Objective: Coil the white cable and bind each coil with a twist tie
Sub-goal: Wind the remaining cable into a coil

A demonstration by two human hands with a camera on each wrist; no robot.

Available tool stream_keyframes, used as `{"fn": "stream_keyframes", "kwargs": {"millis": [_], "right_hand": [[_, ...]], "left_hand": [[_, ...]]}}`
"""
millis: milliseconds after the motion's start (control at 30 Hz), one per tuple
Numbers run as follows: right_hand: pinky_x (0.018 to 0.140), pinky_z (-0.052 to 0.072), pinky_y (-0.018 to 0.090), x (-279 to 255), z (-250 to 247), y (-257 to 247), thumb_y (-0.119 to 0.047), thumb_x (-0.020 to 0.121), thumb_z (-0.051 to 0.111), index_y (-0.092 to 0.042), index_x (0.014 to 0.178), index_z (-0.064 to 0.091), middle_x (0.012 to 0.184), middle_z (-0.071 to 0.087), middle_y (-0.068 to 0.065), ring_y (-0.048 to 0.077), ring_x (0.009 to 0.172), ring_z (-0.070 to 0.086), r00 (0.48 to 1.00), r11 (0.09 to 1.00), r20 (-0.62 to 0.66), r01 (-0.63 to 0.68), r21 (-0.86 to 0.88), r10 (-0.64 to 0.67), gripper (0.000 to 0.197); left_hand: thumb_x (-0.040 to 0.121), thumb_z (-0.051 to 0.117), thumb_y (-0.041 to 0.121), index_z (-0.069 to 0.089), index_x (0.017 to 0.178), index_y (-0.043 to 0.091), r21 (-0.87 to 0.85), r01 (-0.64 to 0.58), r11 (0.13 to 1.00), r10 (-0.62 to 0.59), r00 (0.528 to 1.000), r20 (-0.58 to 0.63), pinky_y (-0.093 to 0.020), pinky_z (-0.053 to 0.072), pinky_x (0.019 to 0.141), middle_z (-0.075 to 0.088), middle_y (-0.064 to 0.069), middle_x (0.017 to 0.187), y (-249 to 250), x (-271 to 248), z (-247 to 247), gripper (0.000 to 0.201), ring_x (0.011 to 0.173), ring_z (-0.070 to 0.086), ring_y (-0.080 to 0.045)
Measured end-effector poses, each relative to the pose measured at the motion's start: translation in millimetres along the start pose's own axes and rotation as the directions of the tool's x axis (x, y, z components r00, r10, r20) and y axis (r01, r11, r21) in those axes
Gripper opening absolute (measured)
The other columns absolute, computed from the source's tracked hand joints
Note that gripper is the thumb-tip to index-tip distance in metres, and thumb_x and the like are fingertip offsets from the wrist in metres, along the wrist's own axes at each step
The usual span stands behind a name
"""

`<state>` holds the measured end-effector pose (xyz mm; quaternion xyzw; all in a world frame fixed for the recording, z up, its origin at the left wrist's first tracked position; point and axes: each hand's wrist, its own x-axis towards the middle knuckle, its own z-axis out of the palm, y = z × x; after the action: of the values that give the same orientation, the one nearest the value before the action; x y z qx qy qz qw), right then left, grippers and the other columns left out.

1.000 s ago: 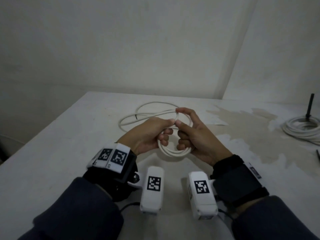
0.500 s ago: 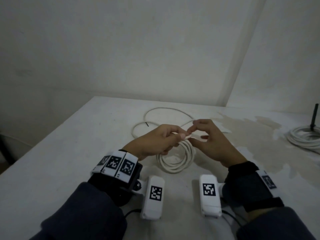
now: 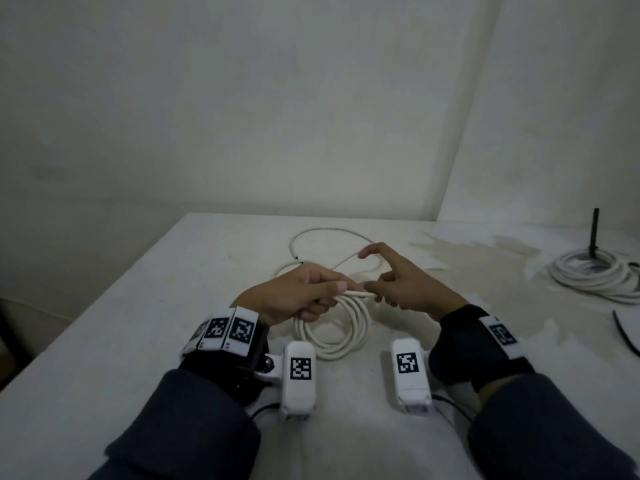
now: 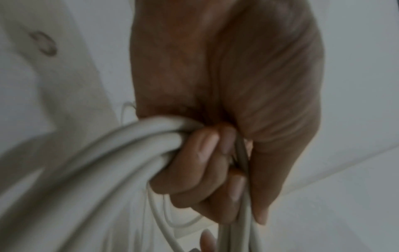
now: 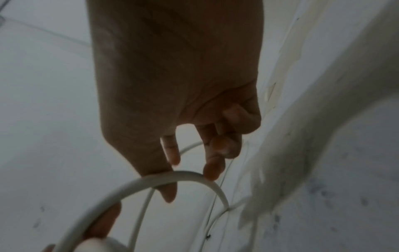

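Note:
My left hand (image 3: pixel 329 294) grips the gathered loops of the white cable coil (image 3: pixel 332 336), which hangs down to the table. In the left wrist view its curled fingers (image 4: pixel 207 163) wrap round several strands (image 4: pixel 103 163). My right hand (image 3: pixel 372 271) is just right of that grip, index finger lifted and the other fingers loose. In the right wrist view the thumb and one fingertip (image 5: pixel 212 171) touch a single strand (image 5: pixel 183 175) without closing on it. The uncoiled rest of the cable (image 3: pixel 329 232) lies in a loop farther back, with its dark end (image 3: pixel 300 261) to the left.
A second white cable coil (image 3: pixel 588 275) lies at the right edge beside an upright black rod (image 3: pixel 594 233). A thin dark strip (image 3: pixel 623 332) lies nearer on the right. The table (image 3: pixel 121 341) has a stained patch (image 3: pixel 478 258) and a left edge close by.
My right hand let go its pinch on the strand and spread, index finger lifting. The coil dropped lower, toward the table, still in my left hand.

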<state>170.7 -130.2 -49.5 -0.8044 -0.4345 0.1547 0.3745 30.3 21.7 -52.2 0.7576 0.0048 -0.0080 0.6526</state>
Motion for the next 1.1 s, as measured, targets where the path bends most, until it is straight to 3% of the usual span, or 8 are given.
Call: {"fn": "stream_keyframes", "kwargs": {"millis": [167,267,367,533,667,800,967,1100], "right_hand": [[0.055,0.038,0.024,16,-5,-15,-0.035,0.077,0.076,-0.023,0.109,0.038,0.065,0.057,0.002,0.013,0.054,0.049,0.997,0.957,-0.040,0.048,-0.287,-0.062,0.050],[0.049,0.034,0.010,20,-3,-33,-0.028,0.086,0.068,-0.024,0.110,0.061,0.055,0.051,-0.014,0.000,0.048,0.049,0.989,0.915,0.124,0.126,-0.384,-0.084,0.026],[0.049,0.034,0.010,25,3,-40,-0.009,0.087,0.058,-0.017,0.089,0.075,0.053,0.052,-0.014,0.002,0.049,0.047,0.972,0.883,0.232,0.142,-0.448,-0.038,0.018],[0.052,0.038,0.021,29,10,-42,-0.005,0.084,0.057,-0.023,0.051,0.058,0.052,0.052,-0.002,0.009,0.050,0.042,0.923,0.846,0.370,0.110,-0.522,0.108,0.038],[0.060,0.040,0.020,39,2,-35,-0.016,0.080,0.071,-0.008,0.073,0.074,0.063,0.062,-0.001,0.008,0.059,0.053,1.000,0.888,-0.021,0.010,-0.459,-0.022,0.011],[0.064,0.044,0.028,39,-23,-6,-0.016,0.083,0.067,-0.005,0.063,0.049,0.091,0.068,0.018,0.032,0.088,0.066,0.871,0.848,-0.473,-0.345,-0.401,0.131,0.029],[0.066,0.054,0.033,20,-40,2,-0.007,0.084,0.064,-0.001,0.076,0.058,0.088,0.070,0.017,0.030,0.084,0.069,0.880,0.769,-0.255,-0.474,-0.428,0.400,0.012],[0.050,0.041,0.024,16,-27,-23,-0.005,0.082,0.066,-0.002,0.119,0.054,0.081,0.060,0.011,0.023,0.066,0.056,0.941,0.917,-0.087,-0.338,-0.210,0.327,0.038]], "left_hand": [[0.095,0.045,0.014,0.067,0.105,0.010,-0.083,0.016,0.996,-0.015,1.000,0.012,-0.013,0.019,0.040,0.025,0.006,0.055,-3,-1,-5,0.025,0.045,0.020,-0.004],[0.090,0.050,0.019,0.069,0.105,0.011,-0.113,0.021,0.993,-0.020,1.000,0.010,-0.012,0.020,0.039,0.025,0.004,0.057,-5,-1,-8,0.026,0.045,0.021,-0.004],[0.097,0.042,0.013,0.064,0.112,0.006,-0.098,0.019,0.995,-0.018,1.000,0.018,-0.012,0.021,0.039,0.026,0.005,0.057,-7,-1,-10,0.027,0.043,0.021,-0.003],[0.099,0.039,0.011,0.062,0.114,0.000,-0.085,0.025,0.996,-0.022,0.999,0.030,-0.011,0.022,0.038,0.028,0.008,0.053,-7,-2,-13,0.029,0.041,0.023,-0.001],[0.092,0.046,0.016,0.068,0.106,0.005,-0.170,-0.029,0.985,0.020,0.999,-0.050,-0.012,0.019,0.038,0.025,0.008,0.052,-10,-3,-18,0.028,0.041,0.021,-0.001],[0.080,0.054,0.020,0.077,0.091,0.009,-0.491,-0.235,0.839,0.081,0.946,-0.314,-0.011,0.022,0.033,0.032,0.005,0.051,-16,-5,-38,0.027,0.036,0.025,-0.001],[0.096,0.037,0.018,0.077,0.080,0.015,-0.666,-0.494,0.559,0.095,0.836,-0.541,-0.011,0.023,0.032,0.035,0.006,0.051,-23,-7,-55,0.043,0.032,0.027,0.000],[0.077,0.069,0.021,0.076,0.092,0.011,-0.688,-0.425,0.588,0.160,0.895,-0.416,-0.011,0.025,0.032,0.037,0.006,0.054,-22,-3,-46,0.019,0.034,0.029,0.001]]}}
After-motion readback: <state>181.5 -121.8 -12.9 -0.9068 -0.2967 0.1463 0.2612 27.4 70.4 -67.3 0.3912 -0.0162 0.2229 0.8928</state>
